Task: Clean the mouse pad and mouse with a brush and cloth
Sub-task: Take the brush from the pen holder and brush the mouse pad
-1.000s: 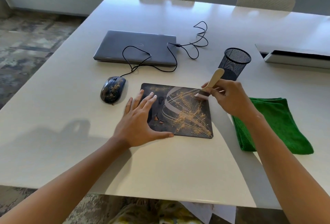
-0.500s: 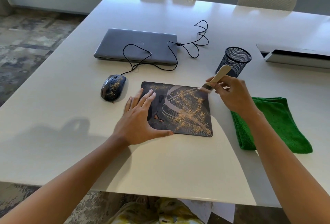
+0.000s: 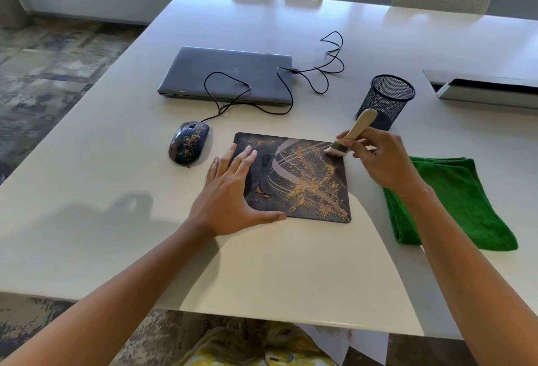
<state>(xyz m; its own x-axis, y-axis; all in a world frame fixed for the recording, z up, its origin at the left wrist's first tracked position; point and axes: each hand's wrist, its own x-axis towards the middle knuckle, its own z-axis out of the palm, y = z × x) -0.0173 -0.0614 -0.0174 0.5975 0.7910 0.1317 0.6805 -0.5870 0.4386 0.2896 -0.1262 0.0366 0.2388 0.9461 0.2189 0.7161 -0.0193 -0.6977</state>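
A dark mouse pad strewn with golden crumbs lies on the white table. My left hand presses flat on the pad's left part, fingers straight. My right hand grips a small brush with a pale wooden handle; its white bristles touch the pad's far right corner. A black wired mouse, also dusted with crumbs, sits to the left of the pad. A folded green cloth lies to the right, partly under my right forearm.
A closed grey laptop lies beyond the pad, the mouse cable looping over it. A black mesh pen cup stands just behind my right hand. A white box-like object sits far right. Two chairs stand at the far edge.
My right hand drew the brush from inside the pad's upper right area out to the far right corner, then set the bristles back just inside it. My left hand stayed put.
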